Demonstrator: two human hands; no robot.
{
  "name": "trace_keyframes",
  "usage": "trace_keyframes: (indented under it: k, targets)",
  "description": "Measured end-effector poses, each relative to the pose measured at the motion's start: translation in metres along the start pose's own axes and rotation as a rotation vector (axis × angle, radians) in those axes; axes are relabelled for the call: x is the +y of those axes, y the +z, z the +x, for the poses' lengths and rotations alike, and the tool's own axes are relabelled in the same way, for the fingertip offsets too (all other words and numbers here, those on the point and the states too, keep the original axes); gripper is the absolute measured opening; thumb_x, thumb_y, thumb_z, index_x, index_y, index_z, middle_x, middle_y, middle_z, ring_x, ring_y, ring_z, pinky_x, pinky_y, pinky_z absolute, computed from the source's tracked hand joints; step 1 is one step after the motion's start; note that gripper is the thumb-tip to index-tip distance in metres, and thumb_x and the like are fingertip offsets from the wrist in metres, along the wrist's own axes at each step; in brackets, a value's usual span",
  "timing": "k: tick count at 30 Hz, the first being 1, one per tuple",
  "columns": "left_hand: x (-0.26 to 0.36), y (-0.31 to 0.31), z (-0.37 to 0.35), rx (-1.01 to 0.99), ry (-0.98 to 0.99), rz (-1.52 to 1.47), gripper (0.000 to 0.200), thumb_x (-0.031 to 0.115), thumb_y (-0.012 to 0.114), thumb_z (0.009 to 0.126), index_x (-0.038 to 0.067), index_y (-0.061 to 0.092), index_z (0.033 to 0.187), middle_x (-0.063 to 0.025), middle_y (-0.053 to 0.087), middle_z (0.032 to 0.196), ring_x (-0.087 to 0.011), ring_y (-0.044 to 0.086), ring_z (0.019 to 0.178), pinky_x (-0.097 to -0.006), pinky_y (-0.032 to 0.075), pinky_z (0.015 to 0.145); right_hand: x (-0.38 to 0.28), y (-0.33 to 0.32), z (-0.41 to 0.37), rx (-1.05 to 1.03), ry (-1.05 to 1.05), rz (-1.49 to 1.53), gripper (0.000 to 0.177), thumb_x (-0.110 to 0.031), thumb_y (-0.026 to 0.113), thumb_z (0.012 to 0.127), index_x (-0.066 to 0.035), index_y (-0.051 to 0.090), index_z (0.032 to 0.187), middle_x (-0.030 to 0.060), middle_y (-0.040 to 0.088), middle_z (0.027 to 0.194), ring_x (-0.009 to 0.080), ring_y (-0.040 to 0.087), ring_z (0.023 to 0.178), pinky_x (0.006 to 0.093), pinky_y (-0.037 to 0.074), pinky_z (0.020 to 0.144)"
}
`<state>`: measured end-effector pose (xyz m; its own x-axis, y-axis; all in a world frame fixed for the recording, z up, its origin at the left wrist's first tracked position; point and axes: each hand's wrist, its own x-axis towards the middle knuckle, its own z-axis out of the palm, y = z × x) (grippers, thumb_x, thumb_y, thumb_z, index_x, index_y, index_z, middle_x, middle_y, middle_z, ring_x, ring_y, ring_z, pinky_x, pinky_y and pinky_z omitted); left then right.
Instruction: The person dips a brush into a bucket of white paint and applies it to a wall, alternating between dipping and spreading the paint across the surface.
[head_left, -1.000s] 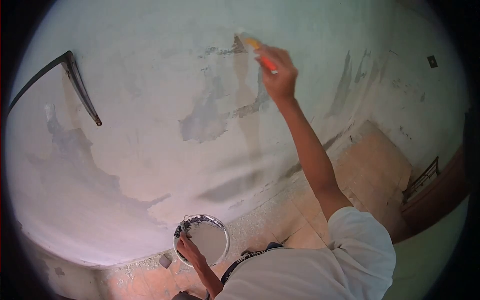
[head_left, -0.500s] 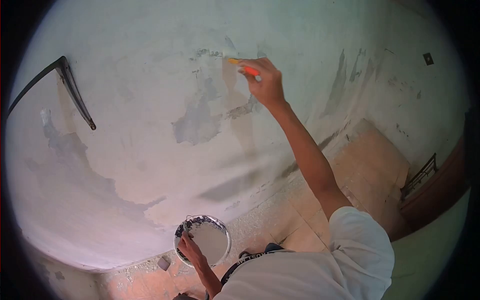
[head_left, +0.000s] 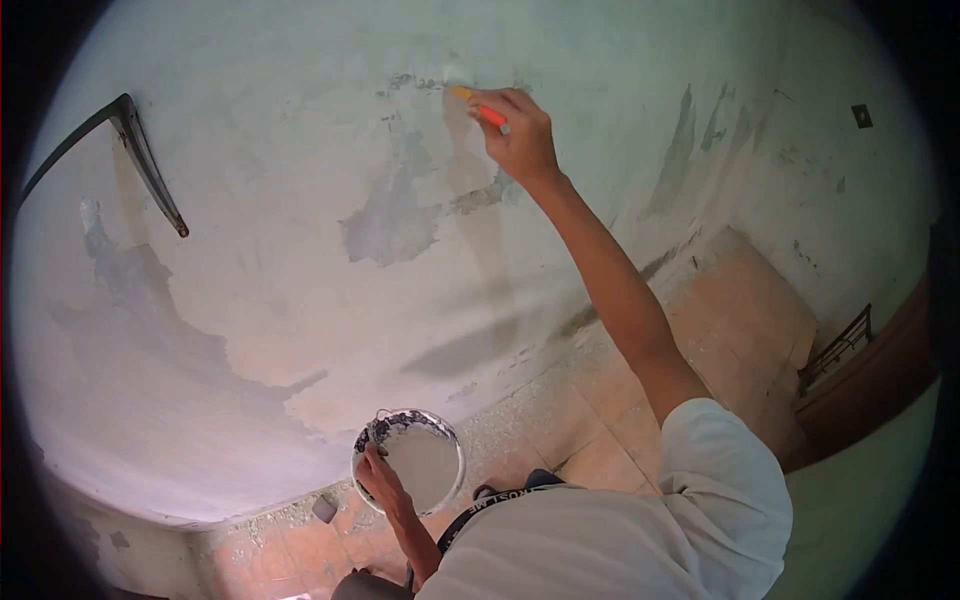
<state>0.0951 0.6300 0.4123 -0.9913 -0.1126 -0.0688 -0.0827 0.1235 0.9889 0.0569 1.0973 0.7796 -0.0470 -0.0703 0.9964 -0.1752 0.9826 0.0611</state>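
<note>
In the head view my right hand (head_left: 522, 138) is closed around the orange handle of a paintbrush (head_left: 491, 115). The brush's yellow part points up and left, and its tip is at the wall (head_left: 290, 180), beside a row of dark chipped marks (head_left: 415, 82). Low in the view, my left hand (head_left: 381, 478) grips the near-left rim of a round bucket (head_left: 461, 470). Pale liquid fills part of the bucket, and dark smears line its inner wall. A thin wire handle rises at the bucket's far edge. My left fingertips are partly hidden by the rim.
Grey bare patches (head_left: 392, 225) mark the wall. A dark metal bracket (head_left: 150, 165) juts out at left. Tiled floor (head_left: 600, 450) with white flakes runs below, with a small grey block (head_left: 325, 508) on it. A dark metal rack (head_left: 840, 345) stands at right.
My right hand and the paintbrush have moved slightly up and left along the wall. The view has tilted a little, and my left hand still grips the bucket.
</note>
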Motion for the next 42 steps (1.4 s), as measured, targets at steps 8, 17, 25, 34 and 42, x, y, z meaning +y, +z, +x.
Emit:
trace_keyframes:
  k: [8, 17, 25, 34, 42]
  targets:
    - [0.007, 0.001, -0.007, 0.004, -0.033, -0.014, 0.050, 0.035, 0.057, 0.110, 0.006, 0.049, 0.071, 0.0037, 0.032, 0.066, -0.0094, 0.031, 0.064, -0.0355, 0.024, 0.060, -0.015, -0.006, -0.004, 0.055, 0.062, 0.070, 0.017, -0.001, 0.081, 0.094, -0.006, 0.080, 0.110, 0.0105, 0.081, 0.108, 0.0257, 0.077, 0.090, 0.0352, 0.063, 0.072]
    - [0.004, -0.013, -0.005, 0.033, 0.017, 0.005, 0.047, 0.033, 0.058, 0.106, 0.004, 0.050, 0.070, 0.0026, 0.034, 0.065, -0.0109, 0.031, 0.064, -0.0369, 0.025, 0.060, -0.023, -0.012, 0.002, -0.051, 0.202, 0.134, 0.021, 0.004, 0.080, 0.094, -0.005, 0.081, 0.113, 0.0111, 0.082, 0.110, 0.0226, 0.080, 0.090, 0.0320, 0.066, 0.071]
    - [0.000, -0.013, -0.004, 0.064, -0.012, -0.073, 0.045, 0.033, 0.057, 0.105, 0.004, 0.051, 0.071, 0.0028, 0.034, 0.065, -0.0103, 0.031, 0.064, -0.0358, 0.025, 0.059, -0.054, 0.010, 0.011, 0.003, 0.006, 0.187, 0.027, 0.004, 0.082, 0.089, -0.007, 0.081, 0.113, 0.0096, 0.081, 0.110, 0.0277, 0.079, 0.093, 0.0340, 0.065, 0.076]
    - [-0.003, -0.020, -0.006, 0.085, -0.028, -0.074, 0.043, 0.031, 0.056, 0.104, 0.005, 0.051, 0.070, 0.0034, 0.035, 0.066, -0.0097, 0.033, 0.063, -0.0353, 0.025, 0.058, -0.065, 0.016, 0.013, -0.121, -0.070, 0.183, 0.028, 0.004, 0.081, 0.090, -0.009, 0.080, 0.115, 0.0093, 0.081, 0.112, 0.0263, 0.079, 0.095, 0.0336, 0.066, 0.078]
    - [-0.002, -0.018, 0.005, 0.057, -0.042, -0.079, 0.043, 0.031, 0.057, 0.104, 0.004, 0.051, 0.071, 0.0034, 0.037, 0.066, -0.0099, 0.032, 0.063, -0.0355, 0.025, 0.058, -0.059, 0.016, 0.030, -0.116, 0.013, 0.247, 0.024, 0.002, 0.082, 0.089, -0.008, 0.080, 0.110, 0.0087, 0.081, 0.109, 0.0277, 0.078, 0.093, 0.0345, 0.065, 0.076]
